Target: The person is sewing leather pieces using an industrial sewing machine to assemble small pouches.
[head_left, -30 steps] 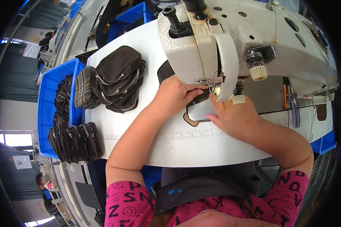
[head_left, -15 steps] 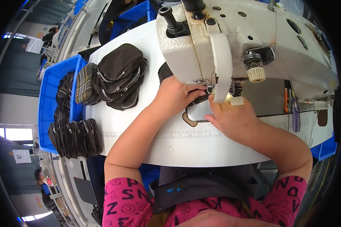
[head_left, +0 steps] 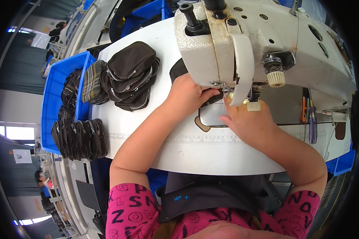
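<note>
At the needle area of a white sewing machine (head_left: 237, 47), my left hand (head_left: 187, 95) pinches a dark fabric piece (head_left: 178, 70) between thumb and fingers. Most of that piece lies under the hand and the machine head. My right hand (head_left: 251, 121) rests on the other side of the presser foot, its index finger stretched toward the fabric and its thumb held apart over the metal plate (head_left: 211, 116). The machine hides its remaining fingers. Left of the hands, a pile of dark brown zippered pouches (head_left: 132, 65) sits on the white table (head_left: 195, 159).
A blue bin (head_left: 52, 107) with dark pouches stands at the left. Beside it are plaid fabric pieces (head_left: 93, 87) and a row of pouches (head_left: 83, 139). A purple-handled screwdriver (head_left: 312, 129) and an orange tool (head_left: 304, 110) lie at the right. Another blue bin (head_left: 341, 163) is below the table's right end.
The whole view has shifted slightly, so the machine and pouches appear farther right. Both hands stay by the needle, with the left still pinching the fabric.
</note>
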### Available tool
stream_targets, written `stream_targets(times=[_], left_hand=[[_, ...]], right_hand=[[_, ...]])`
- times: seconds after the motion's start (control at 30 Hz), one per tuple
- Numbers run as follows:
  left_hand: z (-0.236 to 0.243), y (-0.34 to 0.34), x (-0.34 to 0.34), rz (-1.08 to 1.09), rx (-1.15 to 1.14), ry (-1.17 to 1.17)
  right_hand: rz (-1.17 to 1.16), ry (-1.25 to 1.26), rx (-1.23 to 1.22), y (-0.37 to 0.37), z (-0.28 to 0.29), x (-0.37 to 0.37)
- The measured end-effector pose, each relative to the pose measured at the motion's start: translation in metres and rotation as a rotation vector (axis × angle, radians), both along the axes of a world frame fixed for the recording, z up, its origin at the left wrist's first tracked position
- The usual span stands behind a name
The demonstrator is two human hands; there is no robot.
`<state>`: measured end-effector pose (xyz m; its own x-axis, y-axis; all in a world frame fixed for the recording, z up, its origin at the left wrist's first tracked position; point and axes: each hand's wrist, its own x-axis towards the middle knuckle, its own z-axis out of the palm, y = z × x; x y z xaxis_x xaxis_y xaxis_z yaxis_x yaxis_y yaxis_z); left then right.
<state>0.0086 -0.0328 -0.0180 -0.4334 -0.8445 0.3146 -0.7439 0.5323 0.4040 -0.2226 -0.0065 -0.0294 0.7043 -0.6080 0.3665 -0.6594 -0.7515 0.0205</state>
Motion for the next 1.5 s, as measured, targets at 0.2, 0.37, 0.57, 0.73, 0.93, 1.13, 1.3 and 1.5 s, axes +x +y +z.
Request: stream_targets(times=[0.2, 0.37, 0.57, 0.73, 0.93, 1.13, 1.3, 1.5], left_hand=[[-0.002, 0.002, -0.004, 0.055, -0.050, -0.016], [0.000, 0.002, -0.001, 0.063, 0.085, 0.067], [0.043, 0.016, 0.009, 0.061, 0.406, -0.081], [0.037, 0.016, 0.009, 0.017, 0.403, -0.099], [0.032, 0.016, 0.007, 0.029, 0.352, -0.064], [0.023, 0.013, 0.008, 0.008, 0.372, -0.014], [0.022, 0.017, 0.007, -0.076, 0.237, -0.011], [0.022, 0.022, 0.002, -0.119, 0.049, -0.154]], right_hand=[[0.001, -0.029, -0.003, -0.002, 0.002, -0.001], [-0.010, -0.009, -0.018, -0.002, 0.001, -0.001], [0.004, -0.007, -0.033, -0.002, 0.001, -0.005], [0.011, -0.002, -0.035, -0.004, -0.002, -0.006], [0.078, 0.016, -0.043, -0.003, -0.001, -0.005], [0.163, -0.039, 0.003, 0.002, 0.000, -0.001], [0.168, -0.011, 0.035, 0.003, -0.002, 0.000], [0.182, -0.032, 0.054, 0.002, -0.002, -0.001]])
